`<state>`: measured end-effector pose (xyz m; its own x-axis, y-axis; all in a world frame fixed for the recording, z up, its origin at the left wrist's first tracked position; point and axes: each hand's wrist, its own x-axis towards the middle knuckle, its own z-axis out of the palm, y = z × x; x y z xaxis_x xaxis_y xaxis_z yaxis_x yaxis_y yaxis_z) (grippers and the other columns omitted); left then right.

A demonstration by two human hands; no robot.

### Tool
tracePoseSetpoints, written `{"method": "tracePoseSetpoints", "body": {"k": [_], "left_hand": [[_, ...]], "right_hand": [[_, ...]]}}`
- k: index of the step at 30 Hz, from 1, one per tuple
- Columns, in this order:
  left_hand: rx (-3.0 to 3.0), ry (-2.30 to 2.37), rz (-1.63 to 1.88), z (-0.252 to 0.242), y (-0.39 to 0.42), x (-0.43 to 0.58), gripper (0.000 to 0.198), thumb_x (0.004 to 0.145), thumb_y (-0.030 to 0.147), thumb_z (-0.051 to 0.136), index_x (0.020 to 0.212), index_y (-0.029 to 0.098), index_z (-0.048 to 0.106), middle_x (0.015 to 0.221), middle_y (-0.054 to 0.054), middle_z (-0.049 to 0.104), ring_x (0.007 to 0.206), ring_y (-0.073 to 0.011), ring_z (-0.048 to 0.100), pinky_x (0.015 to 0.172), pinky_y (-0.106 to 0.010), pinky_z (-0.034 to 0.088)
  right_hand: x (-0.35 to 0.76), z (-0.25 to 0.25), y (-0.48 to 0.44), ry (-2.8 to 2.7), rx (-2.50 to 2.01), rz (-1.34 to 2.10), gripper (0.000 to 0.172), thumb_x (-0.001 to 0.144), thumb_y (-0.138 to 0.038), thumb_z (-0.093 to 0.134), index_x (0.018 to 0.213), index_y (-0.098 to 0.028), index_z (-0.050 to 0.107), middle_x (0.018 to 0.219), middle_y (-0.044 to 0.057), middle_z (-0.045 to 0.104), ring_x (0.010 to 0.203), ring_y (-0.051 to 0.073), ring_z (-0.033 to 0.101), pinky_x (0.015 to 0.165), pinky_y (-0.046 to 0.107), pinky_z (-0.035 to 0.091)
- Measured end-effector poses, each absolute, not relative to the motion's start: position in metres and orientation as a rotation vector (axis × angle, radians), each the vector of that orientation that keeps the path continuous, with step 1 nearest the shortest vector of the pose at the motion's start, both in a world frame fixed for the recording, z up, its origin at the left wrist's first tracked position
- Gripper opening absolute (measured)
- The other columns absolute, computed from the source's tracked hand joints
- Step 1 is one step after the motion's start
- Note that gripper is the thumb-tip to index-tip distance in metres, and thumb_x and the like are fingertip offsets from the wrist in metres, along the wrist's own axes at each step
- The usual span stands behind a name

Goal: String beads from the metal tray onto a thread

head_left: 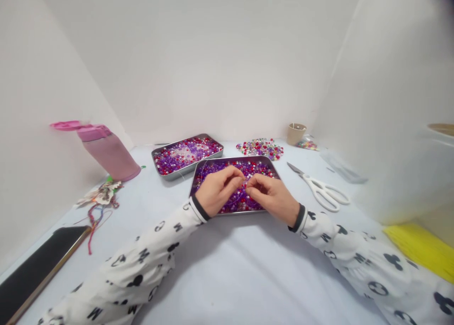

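Both hands are over a metal tray (227, 212) of purple, red and clear beads. My left hand (219, 188) is closed, thumb and fingertips pinched together; what it pinches is too small to make out. Just right of it, my right hand (274, 195) is also closed in a pinch, its fingertips close to those of my left hand. A thin clear thread shows faintly near the tray's left side. Behind and to the left, a second metal tray (177, 174) holds similar beads, paler in the middle.
A bead pile (260, 149) and a beige cup (295, 135) stand behind. White-handled scissors (324, 191) lie right, a yellow item (420, 249) further right. On the left are a pink bottle (111, 155), colored cords (95, 217) and a dark phone (39, 270). White walls surround the table.
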<state>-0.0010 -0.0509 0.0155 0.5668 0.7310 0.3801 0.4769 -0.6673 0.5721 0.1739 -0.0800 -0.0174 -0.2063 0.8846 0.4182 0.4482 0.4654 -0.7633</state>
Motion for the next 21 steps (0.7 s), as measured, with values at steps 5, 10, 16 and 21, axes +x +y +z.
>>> {"method": "tracePoseSetpoints", "body": {"k": [5, 10, 16, 21], "left_hand": [[2.538, 1.164, 0.246, 0.029, -0.038, -0.029, 0.011, 0.071, 0.029, 0.059, 0.067, 0.019, 0.060, 0.059, 0.002, 0.055, 0.052, -0.0113, 0.046, 0.050, -0.022, 0.028], [2.568, 1.245, 0.079, 0.013, -0.034, -0.032, 0.013, 0.059, 0.021, 0.067, 0.053, 0.019, 0.055, 0.059, 0.001, 0.056, 0.053, -0.0122, 0.046, 0.049, -0.023, 0.026], [2.426, 1.052, 0.322, 0.027, -0.032, -0.026, 0.013, 0.072, 0.022, 0.052, 0.061, 0.018, 0.057, 0.059, 0.002, 0.055, 0.054, -0.0106, 0.046, 0.055, -0.022, 0.033], [1.964, 1.028, 0.720, 0.034, -0.034, -0.010, 0.020, 0.076, 0.034, 0.050, 0.068, 0.016, 0.052, 0.051, 0.006, 0.044, 0.043, -0.0068, 0.033, 0.046, -0.020, 0.028]], "right_hand": [[0.176, -0.017, -0.080, -1.716, -1.171, 0.778, 0.008, 0.078, -0.022, 0.049, 0.071, -0.019, 0.051, 0.058, -0.005, 0.049, 0.049, 0.008, 0.041, 0.048, 0.020, 0.033], [0.177, -0.016, -0.077, -1.619, -1.132, 0.928, 0.005, 0.077, -0.022, 0.049, 0.074, -0.019, 0.051, 0.066, -0.003, 0.057, 0.053, 0.009, 0.048, 0.048, 0.021, 0.038], [0.183, -0.002, -0.072, -1.693, -1.105, 1.021, 0.002, 0.075, -0.020, 0.051, 0.076, -0.019, 0.049, 0.067, -0.002, 0.060, 0.053, 0.009, 0.051, 0.045, 0.020, 0.039], [0.176, 0.025, -0.073, -1.927, -1.066, 0.815, 0.005, 0.075, -0.016, 0.051, 0.073, -0.018, 0.055, 0.064, -0.004, 0.058, 0.055, 0.009, 0.051, 0.053, 0.021, 0.040]]}}
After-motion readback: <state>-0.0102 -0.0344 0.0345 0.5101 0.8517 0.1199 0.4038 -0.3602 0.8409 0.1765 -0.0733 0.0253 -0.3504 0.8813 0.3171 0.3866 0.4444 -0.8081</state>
